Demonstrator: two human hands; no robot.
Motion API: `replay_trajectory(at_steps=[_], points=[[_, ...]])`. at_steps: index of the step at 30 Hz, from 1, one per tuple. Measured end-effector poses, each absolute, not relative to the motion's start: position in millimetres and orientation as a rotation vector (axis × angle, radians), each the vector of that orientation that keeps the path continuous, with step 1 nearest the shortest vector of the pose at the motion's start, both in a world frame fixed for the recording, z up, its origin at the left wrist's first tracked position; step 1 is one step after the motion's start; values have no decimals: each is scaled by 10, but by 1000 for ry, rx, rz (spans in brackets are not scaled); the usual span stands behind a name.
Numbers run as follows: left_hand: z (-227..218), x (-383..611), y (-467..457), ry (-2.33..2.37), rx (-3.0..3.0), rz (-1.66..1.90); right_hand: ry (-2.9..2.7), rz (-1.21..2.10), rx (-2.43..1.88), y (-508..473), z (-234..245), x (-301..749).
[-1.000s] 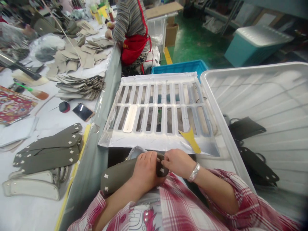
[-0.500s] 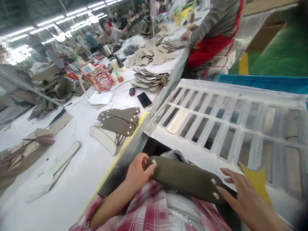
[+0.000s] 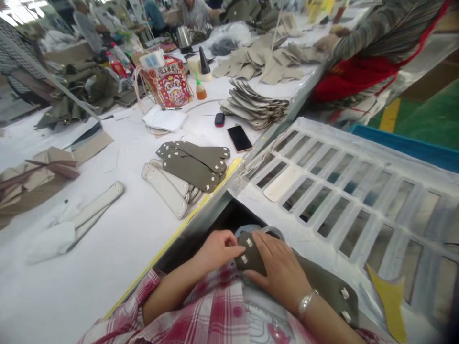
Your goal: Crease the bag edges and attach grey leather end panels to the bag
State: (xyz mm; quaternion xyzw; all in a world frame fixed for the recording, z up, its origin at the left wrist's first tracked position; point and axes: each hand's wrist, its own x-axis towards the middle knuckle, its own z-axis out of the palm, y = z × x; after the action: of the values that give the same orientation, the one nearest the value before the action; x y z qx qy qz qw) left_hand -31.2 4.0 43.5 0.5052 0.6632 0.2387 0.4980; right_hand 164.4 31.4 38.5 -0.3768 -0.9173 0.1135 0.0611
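An olive-green rounded panel point(image 3: 322, 277) with small white tabs at its ends lies across my lap, running from the middle toward the lower right. At its left end my left hand point(image 3: 217, 248) is closed, thumb and fingers pinching the edge beside two white tabs. My right hand point(image 3: 281, 267), with a bracelet at the wrist, rests over the panel near that same end, fingers stretched out on its surface. The right hand and forearm cover part of the panel. On the table, similar olive panels point(image 3: 195, 167) lie stacked, with cream strips point(image 3: 165, 191) beside them.
A white slatted rack point(image 3: 330, 200) holds one cream strip point(image 3: 283, 183) and stands to my right, beside a yellow scrap point(image 3: 389, 296). A phone point(image 3: 240, 138), a stack of pieces point(image 3: 251, 105) and a red patterned bag point(image 3: 172, 83) sit on the table. A co-worker's arm point(image 3: 369, 36) reaches in.
My right hand has moved left along the panel, from its right end to the left end near my left hand. The head view has shifted, with the table things now further right.
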Motion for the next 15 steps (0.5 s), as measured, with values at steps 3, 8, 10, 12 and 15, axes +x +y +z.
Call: replay_trajectory(at_steps=[3,8,10,12,15], points=[[384,-351,68,1579,1176,576,-2802,341,-1148,315,395,1648],[325,-366,109,1479,1046,557,-2843,336,-1165,319,400,1632],[307,-376,121,1446,1046,566,-2851,346,-1172,318,393,1629],[287,-390,127,1434,1102,580,-2856,350,-1178,317,388,1627],[263,-411,124,1429,1156,623,-2864,337,-1171,313,386,1620]])
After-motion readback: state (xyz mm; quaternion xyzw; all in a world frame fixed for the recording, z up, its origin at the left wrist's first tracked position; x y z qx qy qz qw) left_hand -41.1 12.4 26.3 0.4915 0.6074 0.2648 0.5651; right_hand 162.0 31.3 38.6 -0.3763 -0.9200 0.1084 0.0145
